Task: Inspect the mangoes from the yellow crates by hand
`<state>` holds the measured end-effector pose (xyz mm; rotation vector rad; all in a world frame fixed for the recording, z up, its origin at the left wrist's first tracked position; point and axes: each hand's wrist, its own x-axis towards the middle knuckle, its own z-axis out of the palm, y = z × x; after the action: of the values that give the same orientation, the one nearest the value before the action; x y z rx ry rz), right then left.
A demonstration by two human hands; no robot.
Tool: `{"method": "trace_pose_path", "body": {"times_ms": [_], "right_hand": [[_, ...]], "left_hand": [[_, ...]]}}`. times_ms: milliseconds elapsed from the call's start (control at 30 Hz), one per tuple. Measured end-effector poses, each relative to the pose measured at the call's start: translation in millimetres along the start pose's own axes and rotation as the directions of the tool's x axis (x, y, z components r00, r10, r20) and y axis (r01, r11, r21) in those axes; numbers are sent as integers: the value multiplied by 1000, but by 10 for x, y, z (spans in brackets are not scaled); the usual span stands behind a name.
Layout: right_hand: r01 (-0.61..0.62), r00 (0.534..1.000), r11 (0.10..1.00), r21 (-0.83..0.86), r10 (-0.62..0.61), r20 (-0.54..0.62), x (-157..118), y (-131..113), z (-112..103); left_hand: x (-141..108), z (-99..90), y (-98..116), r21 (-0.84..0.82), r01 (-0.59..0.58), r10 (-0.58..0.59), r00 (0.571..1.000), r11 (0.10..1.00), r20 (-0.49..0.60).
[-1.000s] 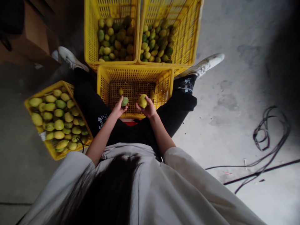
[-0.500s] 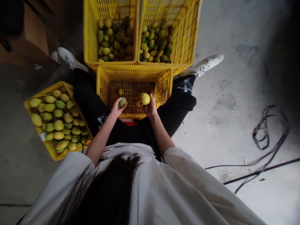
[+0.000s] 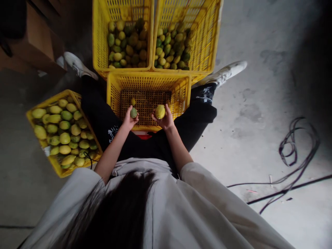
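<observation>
Over the near edge of the middle yellow crate (image 3: 149,75), my left hand (image 3: 128,120) has its fingers round a green lemon (image 3: 134,113). To its right, my right hand (image 3: 167,121) holds a larger yellow lemon (image 3: 160,111), with the thumb and fingers at its sides. A small yellow lemon (image 3: 133,101) lies on the dark slatted bottom of this crate, just beyond my left hand. The crate stands between my legs; my hands and the fruit hide part of its floor.
Two yellow crates (image 3: 153,65) with green and yellow lemons stand behind the middle one. A tilted crate (image 3: 61,170) full of lemons sits at my left. Cardboard boxes (image 3: 38,34) are at the far left; a looped black cable (image 3: 287,155) lies on the floor at right.
Both lemons have turned in my hands: the yellow one now shows its long side, the green one points more upright. My hands have barely shifted.
</observation>
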<state>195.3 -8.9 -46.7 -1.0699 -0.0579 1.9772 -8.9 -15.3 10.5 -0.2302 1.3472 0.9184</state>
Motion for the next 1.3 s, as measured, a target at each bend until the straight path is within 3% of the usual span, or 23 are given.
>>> {"method": "trace_pose_path", "body": {"times_ms": [100,200,367,533,733,833,1067,1300], "right_hand": [[-5,999,999,34,4,38,-35,-30,-26],[43,997,998,46,-46,63,-59,-31,-24],[91,994,994,-61,-87,65,-53,8,12],[128,990,982,-136,-135,-45,22,32,0],[128,971,984,-126,-150,-185,84,65,31],[124,962,984,-130,-152,-227,68,85,50],[116,986,993,5,-114,-126,-3,17,-5],[-28,995,997,-71,21,-98,19,34,-18]], "left_hand": [[-9,15,-2,-65,19,-20,1000,998,-10],[-2,23,-28,-21,5,-5,1000,1000,-12],[14,8,-35,-19,24,-24,999,1000,37],[52,7,-44,-25,35,-35,999,999,23],[127,-23,-118,59,-72,70,997,996,44],[124,-49,-142,97,-52,45,996,994,76],[65,-66,-132,97,-51,38,991,994,129],[105,-17,-135,133,12,-21,998,991,62]]}}
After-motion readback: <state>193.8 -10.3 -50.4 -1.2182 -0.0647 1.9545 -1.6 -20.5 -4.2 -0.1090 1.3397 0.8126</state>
